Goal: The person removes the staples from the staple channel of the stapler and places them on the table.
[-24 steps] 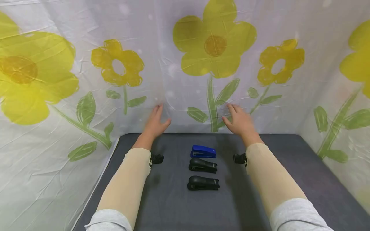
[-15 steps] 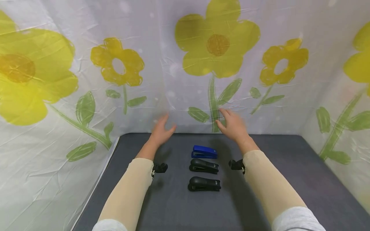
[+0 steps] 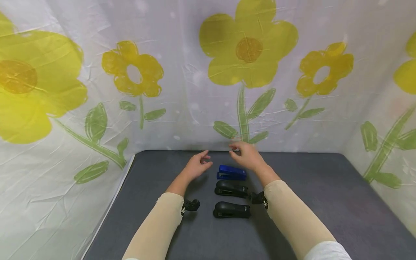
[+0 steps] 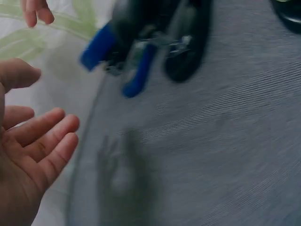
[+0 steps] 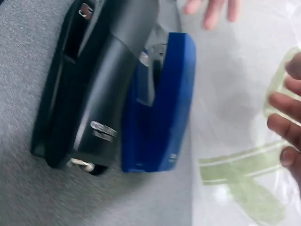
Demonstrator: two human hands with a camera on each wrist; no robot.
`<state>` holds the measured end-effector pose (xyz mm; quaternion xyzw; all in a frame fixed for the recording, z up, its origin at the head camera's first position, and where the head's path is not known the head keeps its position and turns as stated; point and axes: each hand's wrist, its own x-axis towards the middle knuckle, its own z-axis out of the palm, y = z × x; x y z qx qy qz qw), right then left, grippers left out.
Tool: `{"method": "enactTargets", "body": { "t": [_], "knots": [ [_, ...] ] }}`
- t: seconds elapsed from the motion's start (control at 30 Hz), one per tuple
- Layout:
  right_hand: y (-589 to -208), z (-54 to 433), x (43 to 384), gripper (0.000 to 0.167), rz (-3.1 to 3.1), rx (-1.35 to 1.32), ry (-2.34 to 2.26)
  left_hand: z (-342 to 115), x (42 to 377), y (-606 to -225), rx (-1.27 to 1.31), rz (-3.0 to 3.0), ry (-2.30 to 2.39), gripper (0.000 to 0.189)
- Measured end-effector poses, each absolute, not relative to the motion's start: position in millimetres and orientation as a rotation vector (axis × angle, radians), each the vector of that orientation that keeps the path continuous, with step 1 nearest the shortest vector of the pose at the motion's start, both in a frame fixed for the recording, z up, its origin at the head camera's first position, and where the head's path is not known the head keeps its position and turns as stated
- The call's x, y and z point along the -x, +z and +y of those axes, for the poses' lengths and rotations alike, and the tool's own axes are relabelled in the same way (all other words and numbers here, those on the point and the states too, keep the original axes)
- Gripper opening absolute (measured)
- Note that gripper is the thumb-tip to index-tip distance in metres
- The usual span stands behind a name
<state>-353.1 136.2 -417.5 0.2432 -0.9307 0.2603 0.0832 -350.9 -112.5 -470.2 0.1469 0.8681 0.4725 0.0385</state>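
Note:
Three staplers lie in a column on the dark grey table. The blue stapler (image 3: 231,172) is farthest back, a black stapler (image 3: 231,189) is in the middle, and another black stapler (image 3: 232,209) is nearest. My left hand (image 3: 196,165) hovers to the left of the blue stapler, fingers loosely bent and holding nothing. Just behind and right of it, my right hand (image 3: 247,155) hangs in the air with relaxed fingers, also holding nothing. In the right wrist view the blue stapler (image 5: 162,108) stands beside the black one (image 5: 101,89), and fingertips of both hands show apart from them.
Behind the table (image 3: 302,187) hangs a white cloth (image 3: 182,83) printed with yellow flowers, and it continues along both sides. A small black camera (image 3: 191,205) is strapped to the left wrist, and another (image 3: 258,197) to the right one.
Both hands have come down and inward from in front of the back cloth, nearing the blue stapler from either side. The staplers keep their places on the table.

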Motion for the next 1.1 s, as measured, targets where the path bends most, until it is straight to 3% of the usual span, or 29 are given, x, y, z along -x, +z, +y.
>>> {"method": "enactTargets", "body": {
  "t": [0.4, 0.7, 1.1],
  "knots": [
    [-444, 111, 355, 0.035, -3.184, -0.763, 0.701, -90, 359, -513, -0.544, 2.559, 1.304, 0.058],
    [-452, 101, 355, 0.032, -3.162, -0.738, 0.620, -86, 364, -518, -0.615, 2.654, 1.124, 0.024],
    [-450, 100, 352, 0.033, -3.169, -0.706, 0.593, -83, 365, -520, -0.648, 2.680, 1.096, 0.017]
  ]
}}
